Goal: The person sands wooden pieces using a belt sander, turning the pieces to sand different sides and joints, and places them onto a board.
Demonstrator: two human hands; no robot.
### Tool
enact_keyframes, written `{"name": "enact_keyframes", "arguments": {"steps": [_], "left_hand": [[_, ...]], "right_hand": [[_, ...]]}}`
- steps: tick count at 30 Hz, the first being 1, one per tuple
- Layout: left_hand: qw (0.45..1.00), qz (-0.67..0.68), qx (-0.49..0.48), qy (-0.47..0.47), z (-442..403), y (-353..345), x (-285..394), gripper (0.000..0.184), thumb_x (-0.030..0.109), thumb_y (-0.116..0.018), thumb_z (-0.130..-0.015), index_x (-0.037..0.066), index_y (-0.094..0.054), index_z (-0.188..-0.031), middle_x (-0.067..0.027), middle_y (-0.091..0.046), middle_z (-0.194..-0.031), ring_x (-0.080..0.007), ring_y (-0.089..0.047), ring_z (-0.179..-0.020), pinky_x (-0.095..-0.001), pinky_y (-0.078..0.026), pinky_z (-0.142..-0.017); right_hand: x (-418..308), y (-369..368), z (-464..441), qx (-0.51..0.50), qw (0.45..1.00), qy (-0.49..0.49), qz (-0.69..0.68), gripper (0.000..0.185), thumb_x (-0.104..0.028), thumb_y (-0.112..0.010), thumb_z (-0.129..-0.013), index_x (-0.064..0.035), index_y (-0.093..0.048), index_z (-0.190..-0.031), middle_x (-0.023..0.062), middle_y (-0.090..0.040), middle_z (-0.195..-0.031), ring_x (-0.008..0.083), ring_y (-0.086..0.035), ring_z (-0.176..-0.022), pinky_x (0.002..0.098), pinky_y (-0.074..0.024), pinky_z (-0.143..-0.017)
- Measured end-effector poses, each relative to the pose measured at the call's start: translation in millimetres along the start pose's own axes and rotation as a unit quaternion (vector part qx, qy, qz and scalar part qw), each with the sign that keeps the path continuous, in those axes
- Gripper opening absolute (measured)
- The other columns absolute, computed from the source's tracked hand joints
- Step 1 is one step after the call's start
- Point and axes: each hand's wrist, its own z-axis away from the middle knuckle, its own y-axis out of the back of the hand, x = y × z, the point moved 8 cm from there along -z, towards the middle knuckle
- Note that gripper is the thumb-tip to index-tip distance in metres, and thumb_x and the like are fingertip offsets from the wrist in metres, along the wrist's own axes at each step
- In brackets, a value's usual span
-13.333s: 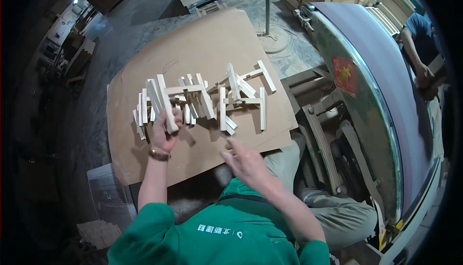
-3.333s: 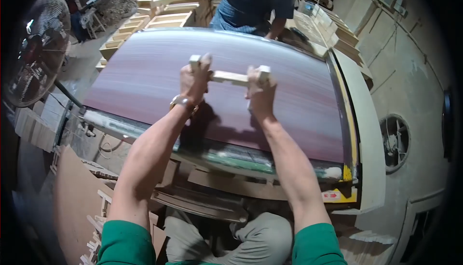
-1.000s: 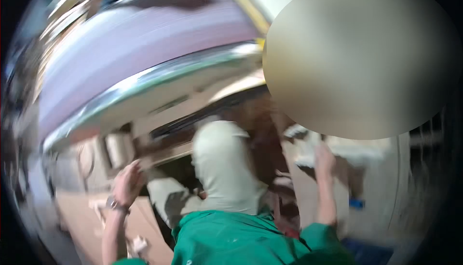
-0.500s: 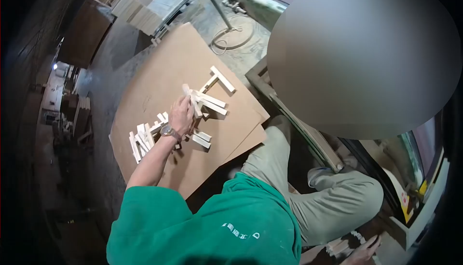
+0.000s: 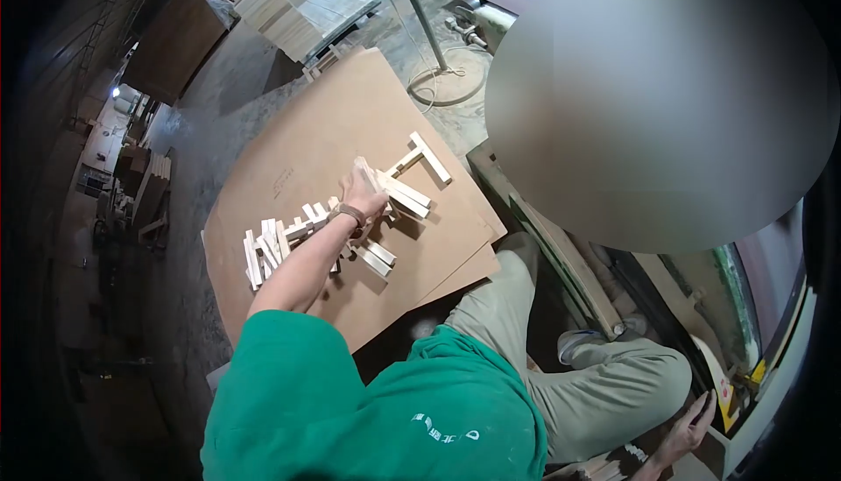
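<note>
My left hand [image 5: 365, 196] is closed round a pale wooden piece [image 5: 368, 171] above the brown board [image 5: 324, 122]. Right beside it lie more wooden strips [image 5: 407, 194], and a T-shaped end of a wooden piece [image 5: 429, 159] points to the upper right. Several joined wooden pieces [image 5: 265, 249] are heaped toward the board's left side. Two short parallel bars [image 5: 375, 259] show below my wrist. At the lower right, my right hand [image 5: 689, 431] has its fingers apart and holds nothing, near the machine's lower frame.
A belt machine [image 5: 771, 271] stands on the right, partly behind a blurred oval. Its wooden rail [image 5: 569, 258] runs beside my legs. Beyond the board are a round stand base [image 5: 448, 78] and stacked panels [image 5: 285, 25]. Wooden strips [image 5: 600, 466] lie low at the right.
Since the sanding-belt view, my view has swung left to the board and my left hand has reached the wooden pieces. Over the last half second, both hands have shifted only slightly.
</note>
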Motion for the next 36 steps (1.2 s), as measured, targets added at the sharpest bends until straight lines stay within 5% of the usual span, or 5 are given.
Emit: {"name": "enact_keyframes", "arguments": {"steps": [6,10,15,24,36], "left_hand": [[0.977,0.17,-0.015,0.124,18.8,18.6,-9.5,0.106,0.022,-0.075,-0.072,-0.005,-0.006,-0.148,-0.032,-0.057,-0.124,-0.0414,-0.062,-0.11,-0.0417,-0.054,-0.092],[0.964,0.166,-0.163,0.128,-1.5,-40.7,-33.9,0.066,0.039,-0.07,-0.076,-0.001,-0.057,-0.128,-0.0195,-0.07,-0.108,-0.0314,-0.069,-0.096,-0.0394,-0.056,-0.079],[0.997,0.042,0.018,0.064,7.0,-16.8,-13.3,0.046,0.038,-0.069,-0.076,-0.001,-0.069,-0.1,-0.013,-0.073,-0.083,-0.0283,-0.071,-0.082,-0.0401,-0.054,-0.075],[0.841,0.504,0.196,-0.003,89.8,111.9,-34.4,0.024,0.024,-0.055,-0.092,0.0,-0.052,-0.094,-0.0127,-0.061,-0.074,-0.0256,-0.06,-0.066,-0.0421,-0.049,-0.062],[0.842,0.378,0.383,-0.049,82.9,134.1,-13.0,0.042,0.044,-0.052,-0.099,0.003,-0.048,-0.093,-0.0049,-0.051,-0.068,-0.0179,-0.052,-0.058,-0.0347,-0.044,-0.054]], "right_hand": [[-31.4,1.0,-18.7,0.02,0.995,0.096,-0.015,0.031,-0.013,-0.051,-0.103,0.0032,-0.057,-0.128,0.0166,-0.062,-0.126,0.0268,-0.057,-0.117,0.0329,-0.0442,-0.099],[-51.3,-10.1,-32.2,0.017,0.992,0.086,-0.089,0.029,-0.011,-0.054,-0.101,0.0034,-0.06,-0.126,0.0158,-0.064,-0.123,0.0238,-0.062,-0.11,0.0327,-0.0472,-0.096],[-71.0,-9.6,-39.6,-0.006,0.982,0.092,-0.164,0.033,-0.014,-0.05,-0.103,0.0046,-0.055,-0.13,0.0152,-0.063,-0.124,0.0198,-0.059,-0.109,0.0302,-0.0448,-0.096],[-77.4,-9.4,-43.3,-0.025,0.975,0.0,-0.219,0.03,-0.011,-0.051,-0.102,0.0029,-0.058,-0.128,0.0138,-0.062,-0.122,0.0193,-0.058,-0.114,0.0313,-0.0433,-0.1],[-188.2,-8.2,-41.7,-0.069,0.923,0.197,-0.324,0.026,-0.002,-0.055,-0.098,0.0025,-0.06,-0.122,0.014,-0.064,-0.113,0.0196,-0.063,-0.104,0.0301,-0.0494,-0.09]]}}
